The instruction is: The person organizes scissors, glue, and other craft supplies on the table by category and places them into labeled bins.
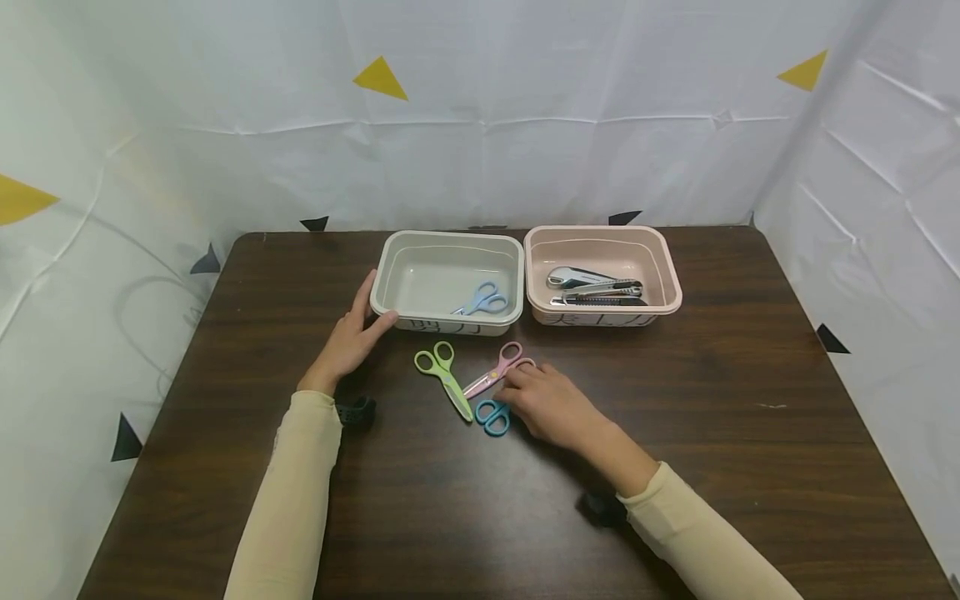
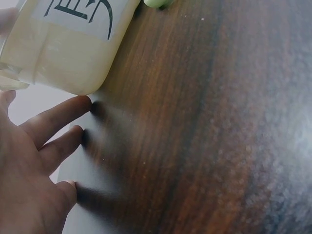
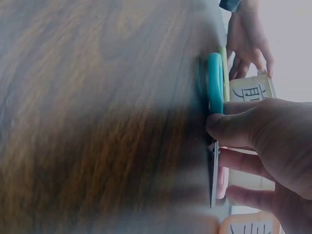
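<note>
In the head view my right hand is low over the table, at teal-handled scissors. The right wrist view shows its thumb and forefinger pinching them near the base of the handle, with the blades edge-on. Pink scissors lie partly behind these fingers, and green scissors are to their left. My left hand touches the left corner of a pale grey bin, thumb at the front rim and fingers along the side. In the left wrist view its other fingers are spread near the tabletop. Light blue scissors lie inside that bin.
A pink bin stands right beside the grey one, holding several utility knives. Both bins carry labels on their front walls. White sheeting surrounds the dark wooden table at the back and sides.
</note>
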Demonstrator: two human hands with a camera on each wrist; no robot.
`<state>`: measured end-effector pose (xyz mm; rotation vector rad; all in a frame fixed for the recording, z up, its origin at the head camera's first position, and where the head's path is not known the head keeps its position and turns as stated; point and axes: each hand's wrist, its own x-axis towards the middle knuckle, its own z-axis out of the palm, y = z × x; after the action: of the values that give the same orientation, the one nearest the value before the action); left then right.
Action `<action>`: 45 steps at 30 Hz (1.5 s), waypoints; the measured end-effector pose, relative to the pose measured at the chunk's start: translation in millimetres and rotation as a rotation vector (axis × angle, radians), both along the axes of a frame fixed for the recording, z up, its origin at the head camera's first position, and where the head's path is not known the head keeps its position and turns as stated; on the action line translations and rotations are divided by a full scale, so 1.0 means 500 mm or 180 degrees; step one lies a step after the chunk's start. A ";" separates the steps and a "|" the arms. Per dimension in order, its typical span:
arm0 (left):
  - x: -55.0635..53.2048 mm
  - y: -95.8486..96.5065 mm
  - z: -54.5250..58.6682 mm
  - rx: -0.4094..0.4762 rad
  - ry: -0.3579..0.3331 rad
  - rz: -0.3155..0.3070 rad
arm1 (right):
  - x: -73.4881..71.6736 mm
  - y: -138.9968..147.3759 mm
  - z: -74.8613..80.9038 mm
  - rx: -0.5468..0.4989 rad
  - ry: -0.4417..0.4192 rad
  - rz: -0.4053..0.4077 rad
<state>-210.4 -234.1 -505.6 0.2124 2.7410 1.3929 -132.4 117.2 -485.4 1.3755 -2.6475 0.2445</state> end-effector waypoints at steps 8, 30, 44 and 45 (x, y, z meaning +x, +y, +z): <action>0.002 0.000 -0.002 0.0048 0.0017 0.0013 | 0.010 0.004 -0.004 -0.0006 -0.0056 0.0010; 0.000 -0.002 -0.004 0.0046 -0.0005 0.0013 | 0.017 0.009 0.069 -0.0139 -0.0218 0.0132; 0.002 0.001 0.005 0.0053 -0.0029 -0.0009 | -0.072 0.003 0.152 -0.0332 0.0135 -0.0045; 0.003 0.001 0.005 0.0056 -0.0032 -0.0001 | -0.083 0.001 0.159 -0.0304 0.0156 -0.0073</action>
<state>-209.1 -233.5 -503.1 0.2062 2.7214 1.4148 -173.7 117.7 -406.1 1.3042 -2.5746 0.3258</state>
